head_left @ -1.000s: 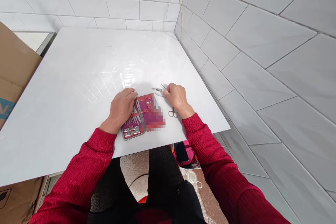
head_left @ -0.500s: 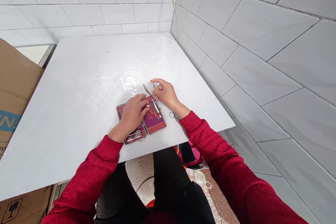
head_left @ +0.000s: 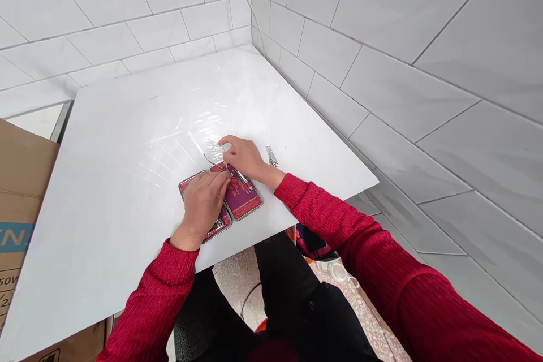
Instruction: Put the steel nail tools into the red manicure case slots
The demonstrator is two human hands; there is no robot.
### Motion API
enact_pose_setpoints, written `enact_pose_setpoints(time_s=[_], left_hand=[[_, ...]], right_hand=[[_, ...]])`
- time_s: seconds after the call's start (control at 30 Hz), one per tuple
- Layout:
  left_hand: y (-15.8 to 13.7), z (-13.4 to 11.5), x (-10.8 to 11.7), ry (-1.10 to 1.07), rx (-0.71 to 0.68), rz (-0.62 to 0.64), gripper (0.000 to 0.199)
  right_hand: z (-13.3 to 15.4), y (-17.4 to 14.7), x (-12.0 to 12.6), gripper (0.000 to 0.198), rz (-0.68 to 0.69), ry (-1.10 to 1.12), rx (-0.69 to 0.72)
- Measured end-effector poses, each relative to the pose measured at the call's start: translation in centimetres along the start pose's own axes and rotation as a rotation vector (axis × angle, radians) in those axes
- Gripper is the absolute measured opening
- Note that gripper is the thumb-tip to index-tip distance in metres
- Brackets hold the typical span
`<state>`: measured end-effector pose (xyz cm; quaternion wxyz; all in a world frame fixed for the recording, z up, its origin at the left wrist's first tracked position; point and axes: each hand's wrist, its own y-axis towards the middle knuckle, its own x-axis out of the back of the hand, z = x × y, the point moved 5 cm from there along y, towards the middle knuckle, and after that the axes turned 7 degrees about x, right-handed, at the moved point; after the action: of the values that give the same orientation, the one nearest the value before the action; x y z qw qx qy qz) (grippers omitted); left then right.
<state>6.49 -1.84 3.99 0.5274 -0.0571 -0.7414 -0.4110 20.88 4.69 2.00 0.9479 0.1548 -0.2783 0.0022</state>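
Note:
An open manicure case (head_left: 246, 206) with a red and purple lining lies near the table's front edge, slim metal tools in its right half. My right hand (head_left: 246, 158) is closed around cuticle nippers (head_left: 213, 162), their curved handles spread and their jaw end low over the case. My left hand (head_left: 202, 195) rests across the case's left half. Its fingertips are bunched together by the nippers' jaw end, and what they pinch is hidden. Partly under the left palm, a shiny clipper (head_left: 218, 223) shows in the case.
A nail clipper (head_left: 272, 156) lies on the white table (head_left: 119, 181) beyond my right wrist. Tiled walls (head_left: 360, 79) border the table at the back and right. A cardboard box (head_left: 21, 169) stands at the left edge.
The view has shifted and tilted. The nippers have come down closer to my left fingers, which have drawn together. The scissor loops by my right wrist are out of sight, and the nail clipper now shows.

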Motion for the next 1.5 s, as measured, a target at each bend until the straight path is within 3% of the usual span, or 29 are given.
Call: enact_pose_setpoints(time_s=[0.33,0.57,0.8,1.07,1.5], left_hand=[[0.3,-0.6,0.3,0.021,-0.126,-0.103,0.020],[0.5,0.0,-0.2,-0.035,0.007,0.054,0.028],[0.1,2.8,0.3,0.019,0.156,0.007,0.029],[0.0,2.5,0.0,0.053,0.098,0.131,0.031],[0.3,2.3,-0.4,0.030,0.110,0.158,0.030]], right_hand=[[0.3,-1.0,0.3,0.035,0.072,-0.073,0.008],[0.2,-1.5,0.4,0.026,0.019,-0.062,0.065],[-0.1,-2.0,0.2,0.020,0.028,-0.108,0.102],[-0.3,-2.3,0.0,0.021,0.020,-0.170,0.053],[-0.5,-2.8,0.4,0.018,-0.024,-0.205,0.039]])
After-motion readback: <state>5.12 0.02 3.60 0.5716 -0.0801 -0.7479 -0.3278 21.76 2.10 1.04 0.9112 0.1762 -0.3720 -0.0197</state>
